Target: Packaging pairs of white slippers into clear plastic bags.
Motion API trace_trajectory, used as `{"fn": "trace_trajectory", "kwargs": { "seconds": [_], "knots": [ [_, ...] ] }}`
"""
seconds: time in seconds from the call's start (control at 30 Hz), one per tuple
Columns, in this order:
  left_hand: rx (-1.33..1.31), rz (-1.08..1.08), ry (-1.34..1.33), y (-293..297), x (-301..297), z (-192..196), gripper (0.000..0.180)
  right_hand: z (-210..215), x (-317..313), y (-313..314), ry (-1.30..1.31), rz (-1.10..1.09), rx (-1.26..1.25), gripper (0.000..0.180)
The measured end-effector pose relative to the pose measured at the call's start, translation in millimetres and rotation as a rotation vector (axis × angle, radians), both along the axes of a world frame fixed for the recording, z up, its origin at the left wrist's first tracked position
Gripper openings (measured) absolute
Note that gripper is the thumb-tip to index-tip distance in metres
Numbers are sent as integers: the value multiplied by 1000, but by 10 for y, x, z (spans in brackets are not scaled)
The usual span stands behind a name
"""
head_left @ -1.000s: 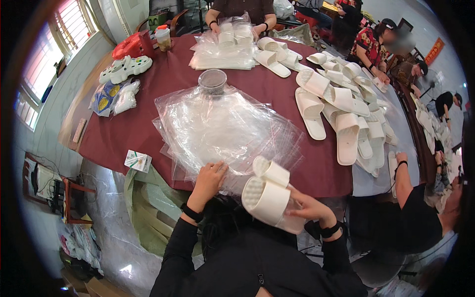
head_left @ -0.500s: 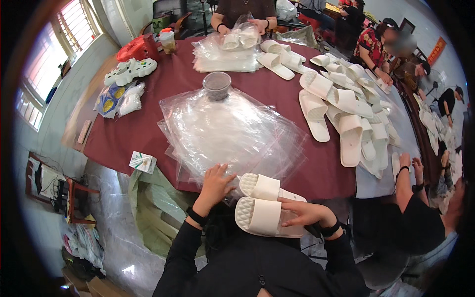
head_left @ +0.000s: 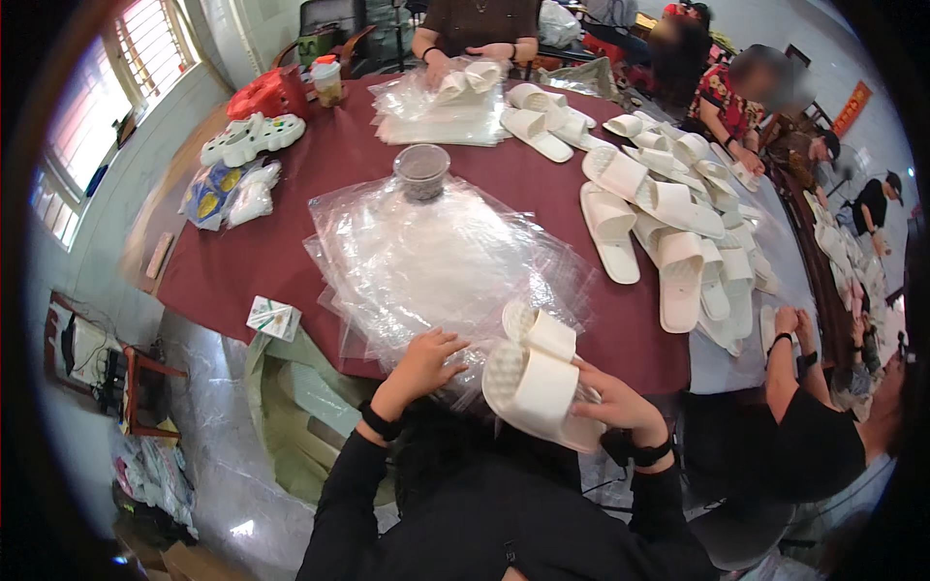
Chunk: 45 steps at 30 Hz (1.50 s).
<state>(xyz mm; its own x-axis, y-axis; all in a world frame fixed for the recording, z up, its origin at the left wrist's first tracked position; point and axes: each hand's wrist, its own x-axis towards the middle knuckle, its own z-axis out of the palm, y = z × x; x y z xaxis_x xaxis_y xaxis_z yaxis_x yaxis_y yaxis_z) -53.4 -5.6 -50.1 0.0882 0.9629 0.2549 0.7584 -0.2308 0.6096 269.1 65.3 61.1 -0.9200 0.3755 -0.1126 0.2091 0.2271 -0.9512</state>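
Note:
My right hand (head_left: 620, 402) grips a pair of white slide slippers (head_left: 544, 387) by their heel ends, above the near edge of the table. Their toe ends tilt up and away from me. My left hand (head_left: 422, 370) rests at the near edge of a fanned stack of clear plastic bags (head_left: 426, 261), its fingers apart and nothing held in them. A round clear tub with dark contents (head_left: 421, 172) sits on the far part of the bags. Right of the stack lies a large heap of white slippers (head_left: 668, 218).
A maroon cloth covers the table (head_left: 291, 232). Across it, a person (head_left: 480, 29) handles bagged slippers over another bag stack (head_left: 441, 114). On the left stand a white power strip-like object (head_left: 252, 137), a red basket (head_left: 266, 94) and a small white box (head_left: 273, 318). Another person's arms (head_left: 799, 358) are at right.
My right hand has raised the slippers and tilted their toes upward, bringing them nearer the bags. My left hand has shifted only slightly along the bag edge.

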Motion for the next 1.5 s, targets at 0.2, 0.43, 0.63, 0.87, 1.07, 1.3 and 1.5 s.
{"fn": "trace_trajectory", "kwargs": {
  "seconds": [0.2,0.43,0.63,0.87,1.07,1.3,1.5],
  "knots": [
    [7,-341,-534,-303,357,2096,31,-551,-371,203,46,-348,414,47],
    [176,-1058,-1220,-351,578,2551,34,-1145,-538,268,-361,-310,462,64],
    [164,-1132,-1273,-286,725,2538,33,-1255,-465,217,-376,-305,500,66],
    [158,-1161,-1338,-301,728,2465,32,-1231,-484,185,-395,-310,543,69],
    [166,-1171,-1365,-387,673,2404,32,-1262,-477,170,-381,-325,546,70],
    [152,-1077,-1312,-676,455,2455,31,-1386,-512,152,-240,-343,597,58],
    [136,-851,-1310,-1284,260,2511,31,-1184,-363,105,-317,-374,574,65]
  ]
}}
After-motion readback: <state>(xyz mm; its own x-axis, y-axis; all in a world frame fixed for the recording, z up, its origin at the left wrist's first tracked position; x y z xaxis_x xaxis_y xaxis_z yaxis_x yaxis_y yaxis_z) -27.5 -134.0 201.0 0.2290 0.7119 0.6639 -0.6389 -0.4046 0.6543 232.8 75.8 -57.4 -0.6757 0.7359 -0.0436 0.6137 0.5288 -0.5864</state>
